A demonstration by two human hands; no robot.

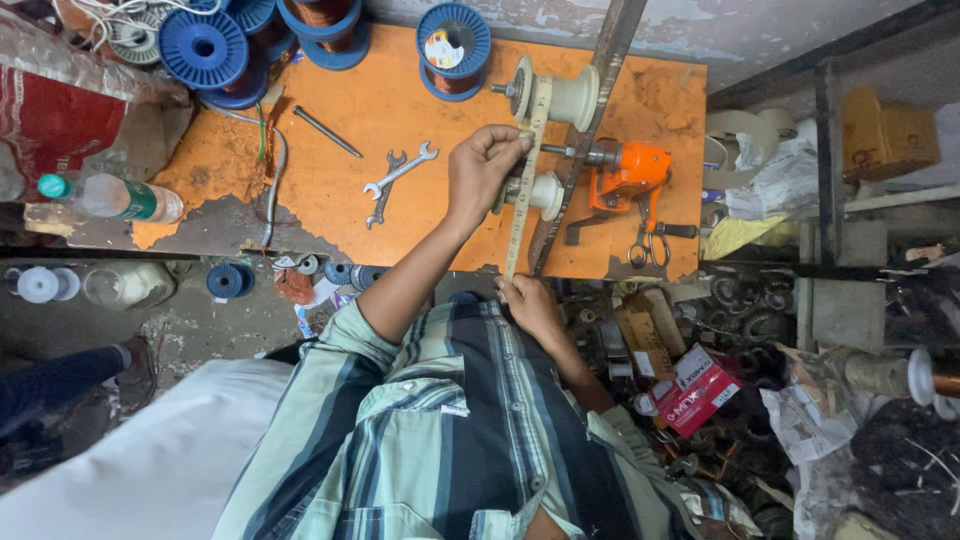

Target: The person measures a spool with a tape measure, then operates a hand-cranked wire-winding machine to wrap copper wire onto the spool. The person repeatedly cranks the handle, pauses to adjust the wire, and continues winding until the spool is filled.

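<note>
Two steel open-end spanners lying on the orange worktop, my left hand pinching the pale paper strip by the cream spool, my right hand gripping the strip's lower end, orange hand winder beyond.

Worn orange workbench, chipped edge; peeling grey wall; dirty concrete floor.

Chipped matt orange tabletop — shiny metal spanners
</note>
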